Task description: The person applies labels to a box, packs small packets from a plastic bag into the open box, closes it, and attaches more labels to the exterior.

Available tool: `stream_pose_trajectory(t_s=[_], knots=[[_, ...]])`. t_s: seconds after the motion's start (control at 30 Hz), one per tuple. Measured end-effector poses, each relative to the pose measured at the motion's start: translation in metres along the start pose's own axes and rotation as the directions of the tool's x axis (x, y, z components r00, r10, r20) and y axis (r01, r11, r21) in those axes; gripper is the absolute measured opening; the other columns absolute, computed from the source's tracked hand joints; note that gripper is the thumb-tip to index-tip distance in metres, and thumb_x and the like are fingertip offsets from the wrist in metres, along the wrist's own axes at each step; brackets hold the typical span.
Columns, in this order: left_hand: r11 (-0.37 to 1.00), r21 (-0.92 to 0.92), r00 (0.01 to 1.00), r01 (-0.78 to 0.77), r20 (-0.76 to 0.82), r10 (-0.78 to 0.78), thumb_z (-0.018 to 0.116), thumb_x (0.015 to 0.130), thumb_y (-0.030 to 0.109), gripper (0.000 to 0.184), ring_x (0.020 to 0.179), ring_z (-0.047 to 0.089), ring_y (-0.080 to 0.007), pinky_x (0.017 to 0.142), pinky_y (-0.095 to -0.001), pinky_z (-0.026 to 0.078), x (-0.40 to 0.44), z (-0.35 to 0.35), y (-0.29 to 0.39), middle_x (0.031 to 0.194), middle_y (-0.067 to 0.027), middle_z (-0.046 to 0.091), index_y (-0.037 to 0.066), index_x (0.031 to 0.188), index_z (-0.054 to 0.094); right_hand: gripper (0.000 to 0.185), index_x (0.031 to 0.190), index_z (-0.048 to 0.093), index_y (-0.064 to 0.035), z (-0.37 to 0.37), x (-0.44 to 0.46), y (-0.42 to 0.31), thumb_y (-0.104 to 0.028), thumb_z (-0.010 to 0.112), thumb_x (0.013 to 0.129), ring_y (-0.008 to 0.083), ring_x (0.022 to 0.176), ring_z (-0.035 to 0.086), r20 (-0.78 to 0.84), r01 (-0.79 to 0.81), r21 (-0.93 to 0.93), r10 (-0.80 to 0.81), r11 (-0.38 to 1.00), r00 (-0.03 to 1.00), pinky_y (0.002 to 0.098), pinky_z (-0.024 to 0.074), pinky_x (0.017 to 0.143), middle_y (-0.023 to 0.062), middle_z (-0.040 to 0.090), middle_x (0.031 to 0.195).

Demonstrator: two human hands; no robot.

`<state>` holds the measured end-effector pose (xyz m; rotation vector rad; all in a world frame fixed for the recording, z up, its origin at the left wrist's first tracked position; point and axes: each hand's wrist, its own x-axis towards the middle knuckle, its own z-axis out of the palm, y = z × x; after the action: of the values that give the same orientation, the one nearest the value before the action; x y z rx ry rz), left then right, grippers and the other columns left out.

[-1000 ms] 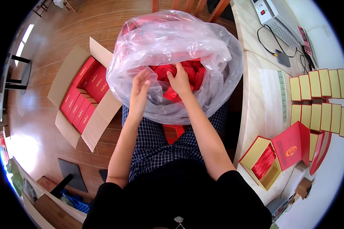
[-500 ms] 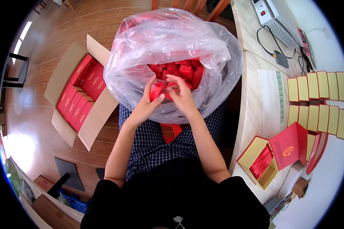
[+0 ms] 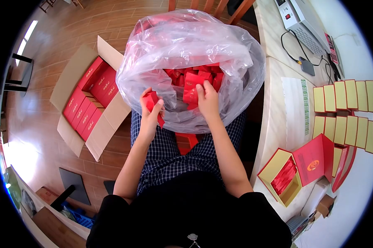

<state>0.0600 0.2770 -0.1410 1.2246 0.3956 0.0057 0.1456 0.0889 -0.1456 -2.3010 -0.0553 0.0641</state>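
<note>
A large clear plastic bag (image 3: 186,45) rests at my lap, its mouth open over many small red packets (image 3: 203,72). My left hand (image 3: 151,113) is closed on a crumpled red packet (image 3: 151,101) at the bag's near left edge. Over the bag's opening, my right hand (image 3: 208,99) pinches a flat red packet (image 3: 191,87) with faint gold marks between thumb and fingers. The two hands are apart.
On the floor at left stands an open cardboard box (image 3: 105,130) of red boxes. The counter (image 3: 273,99) at right carries an open red gift box (image 3: 292,173) with red contents, rows of yellow-sided boxes (image 3: 341,96), a white device (image 3: 304,25) and cables.
My hands came together over red packets, then parted. The left moved back left with a crumpled packet, while the right now holds a flat packet up over the bag's opening.
</note>
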Motion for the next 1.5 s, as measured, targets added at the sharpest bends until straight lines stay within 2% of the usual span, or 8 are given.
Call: stream_pose_trajectory(t_s=[0.23, 0.37, 0.67, 0.97, 1.07, 1.27, 1.37, 1.5], knots=[[0.935, -0.267, 0.972, 0.233, 0.107, -0.211, 0.052, 0.099, 0.029, 0.054, 0.121, 0.048, -0.0242, 0.099, -0.0396, 0.044, 0.0, 0.035, 0.005, 0.128, -0.0132, 0.045, 0.015, 0.142, 0.022, 0.033, 0.121, 0.058, -0.0033, 0.009, -0.024, -0.022, -0.028, 0.048, 0.102, 0.0097, 0.09, 0.059, 0.398, -0.407, 0.764, 0.132, 0.501, 0.908, 0.0246, 0.0468, 0.081, 0.003, 0.065, 0.102], [0.993, -0.047, 0.985, 0.108, 0.139, -0.1, 0.06, 0.094, 0.032, 0.068, 0.127, 0.04, -0.0223, 0.105, -0.0335, 0.034, -0.001, 0.05, -0.015, 0.135, -0.0153, 0.039, 0.013, 0.143, 0.018, 0.029, 0.118, 0.054, -0.001, 0.046, -0.038, -0.018, -0.022, 0.041, 0.102, 0.0271, 0.104, 0.058, -0.064, 0.139, 0.35, -0.124, 0.927, 0.99, 0.034, 0.0443, 0.09, 0.0167, 0.06, 0.11], [0.945, -0.037, 0.939, 0.326, 0.125, -0.319, 0.06, 0.095, 0.032, 0.056, 0.086, 0.061, -0.017, 0.073, -0.0326, 0.052, -0.007, 0.043, -0.022, 0.116, -0.009, 0.056, 0.014, 0.134, 0.024, 0.054, 0.127, 0.046, 0.0009, 0.033, 0.027, 0.035, -0.007, 0.066, 0.078, 0.0386, 0.107, 0.05, -0.357, 0.099, -0.264, -0.193, 0.96, 0.914, 0.0447, 0.0423, 0.093, 0.0227, 0.052, 0.118], [0.944, -0.139, 0.953, 0.298, 0.093, -0.287, 0.066, 0.091, 0.024, 0.07, 0.096, 0.06, -0.0185, 0.08, -0.0338, 0.052, 0.004, 0.021, -0.008, 0.111, -0.0106, 0.05, 0.01, 0.138, 0.016, 0.052, 0.128, 0.047, 0.0017, -0.007, -0.004, -0.027, -0.019, 0.065, 0.084, 0.0406, 0.108, 0.056, -0.012, -0.077, 0.046, 0.077, 0.996, 0.997, 0.0458, 0.0468, 0.089, 0.0247, 0.057, 0.118], [0.997, 0.079, 0.999, 0.019, 0.034, -0.022, 0.069, 0.089, 0.024, 0.081, 0.108, 0.054, -0.0185, 0.092, -0.0322, 0.046, 0.01, 0.025, -0.019, 0.122, -0.013, 0.048, 0.009, 0.145, 0.011, 0.057, 0.132, 0.043, 0.0024, 0.008, -0.034, -0.025, -0.02, 0.065, 0.084, 0.0437, 0.109, 0.056, 0.062, 0.272, -0.039, -0.269, 0.962, 0.961, 0.0458, 0.0469, 0.09, 0.0276, 0.056, 0.118], [0.977, -0.049, 0.967, 0.206, 0.161, -0.196, 0.072, 0.087, 0.024, 0.081, 0.112, 0.051, -0.0178, 0.095, -0.0346, 0.044, 0.004, 0.009, -0.018, 0.124, -0.009, 0.047, 0.009, 0.145, 0.017, 0.043, 0.13, 0.053, -0.0006, -0.018, -0.025, -0.017, 0.004, 0.047, 0.088, 0.0133, 0.081, 0.062, 0.612, -0.361, 0.58, -0.098, 0.73, 0.785, 0.027, 0.0522, 0.07, 0.0065, 0.061, 0.099], [0.939, -0.114, 0.932, 0.325, 0.206, -0.298, 0.071, 0.087, 0.024, 0.074, 0.111, 0.051, -0.0162, 0.095, -0.034, 0.044, -0.004, 0.011, -0.019, 0.124, -0.0062, 0.048, 0.009, 0.143, 0.025, 0.049, 0.127, 0.053, -0.0003, 0.004, 0.002, 0.036, 0.0, 0.061, 0.079, 0.0295, 0.087, 0.064, 0.16, 0.072, 0.088, -0.085, 0.994, 0.983, 0.0374, 0.0538, 0.076, 0.0157, 0.062, 0.108], [0.928, -0.151, 0.931, 0.34, 0.195, -0.309, 0.066, 0.091, 0.027, 0.059, 0.103, 0.06, -0.0203, 0.087, -0.0363, 0.051, -0.009, 0.009, -0.015, 0.118, -0.0087, 0.053, 0.006, 0.136, 0.035, 0.065, 0.134, 0.047, -0.0025, 0.019, 0.012, 0.063, -0.006, 0.069, 0.072, 0.0382, 0.104, 0.057, 0.118, 0.215, -0.329, -0.186, 0.919, 0.975, 0.0439, 0.0489, 0.089, 0.0217, 0.055, 0.121]])
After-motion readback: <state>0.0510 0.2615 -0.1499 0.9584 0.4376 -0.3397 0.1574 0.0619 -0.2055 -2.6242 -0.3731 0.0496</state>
